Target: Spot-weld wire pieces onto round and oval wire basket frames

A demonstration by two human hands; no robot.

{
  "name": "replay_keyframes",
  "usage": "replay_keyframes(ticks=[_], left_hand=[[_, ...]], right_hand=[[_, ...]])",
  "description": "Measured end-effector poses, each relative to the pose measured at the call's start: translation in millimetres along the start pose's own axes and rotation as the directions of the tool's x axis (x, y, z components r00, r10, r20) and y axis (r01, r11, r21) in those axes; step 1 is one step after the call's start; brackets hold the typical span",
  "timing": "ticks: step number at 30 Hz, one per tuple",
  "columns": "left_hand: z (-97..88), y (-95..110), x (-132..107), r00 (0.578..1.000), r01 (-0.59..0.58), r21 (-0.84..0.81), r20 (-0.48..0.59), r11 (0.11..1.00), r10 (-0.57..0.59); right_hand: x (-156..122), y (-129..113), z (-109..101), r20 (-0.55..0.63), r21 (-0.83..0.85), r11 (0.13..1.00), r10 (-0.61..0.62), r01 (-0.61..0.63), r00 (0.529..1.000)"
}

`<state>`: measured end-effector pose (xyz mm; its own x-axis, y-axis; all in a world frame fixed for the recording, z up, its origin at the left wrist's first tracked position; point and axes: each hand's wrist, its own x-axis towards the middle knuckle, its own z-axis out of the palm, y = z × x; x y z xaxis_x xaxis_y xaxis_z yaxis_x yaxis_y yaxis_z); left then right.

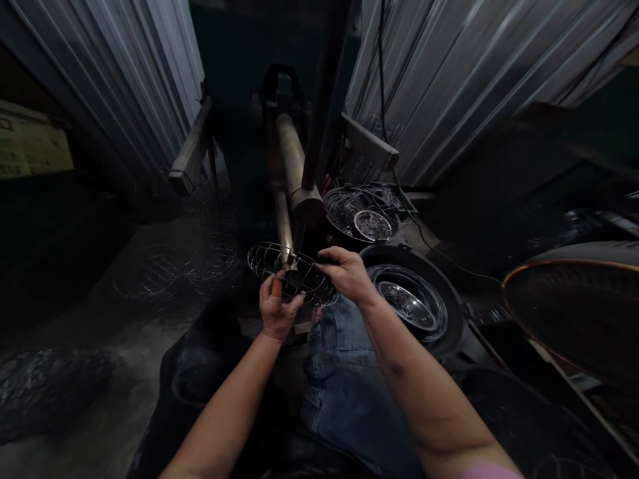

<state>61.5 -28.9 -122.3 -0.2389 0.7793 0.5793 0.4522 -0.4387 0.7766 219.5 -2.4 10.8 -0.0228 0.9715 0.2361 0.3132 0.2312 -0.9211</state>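
Note:
A wire basket [259, 257] of thin, shiny metal rods is held tilted between my two hands. My left hand [277, 311] grips its near left side; an orange wrap [276, 287] covers one finger. My right hand [347, 271] pinches the right side of the basket, its fingers closed on the wire. Inside the basket's outline sits the tip of a lower metal rod [283, 226] of the machine. Above it, a thick brass-coloured cylinder [292, 150] ends in a dark head pointing down. Whether the wire touches the metal tips I cannot make out.
To the right stand a bin of loose wire pieces [344, 199] and a black tyre-like ring [446, 286] around a metal bowl [407, 306]. A round fan-like guard [564, 313] is at far right. Wire frames [164, 273] lie on the left floor. A cable [424, 239] hangs down.

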Motion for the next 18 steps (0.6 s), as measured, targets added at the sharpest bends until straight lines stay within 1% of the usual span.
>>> replay_keyframes(ticks=[6,9,11,13,14,16,18], left_hand=[[0.6,1,4,0.999,0.049,0.024,-0.01,0.999,-0.049],[3.2,5,2,0.997,0.073,0.041,-0.008,0.996,-0.073],[4.0,8,1,0.995,0.095,0.036,-0.016,0.995,-0.094],[3.1,12,1,0.993,0.118,0.018,-0.007,0.993,-0.118],[2.1,13,0,0.992,0.129,0.002,0.003,0.992,-0.129],[-0.4,16,0,0.987,0.164,-0.032,0.01,0.986,-0.163],[-2.4,18,-1,0.975,0.22,-0.072,0.003,0.973,-0.22]], right_hand=[[16,-2,10,0.025,-0.07,0.997,-0.034,0.036,0.999],[16,-2,10,0.023,-0.05,0.998,-0.036,0.037,0.999],[13,-1,5,0.023,0.004,1.0,0.01,-0.01,1.0],[7,2,-7,0.041,0.059,0.995,0.081,-0.084,0.996],[3,5,-14,0.066,0.079,0.989,0.119,-0.124,0.991],[-5,13,-27,0.155,0.107,0.972,0.19,-0.208,0.969],[-13,19,-34,0.218,0.132,0.957,0.228,-0.26,0.949]])
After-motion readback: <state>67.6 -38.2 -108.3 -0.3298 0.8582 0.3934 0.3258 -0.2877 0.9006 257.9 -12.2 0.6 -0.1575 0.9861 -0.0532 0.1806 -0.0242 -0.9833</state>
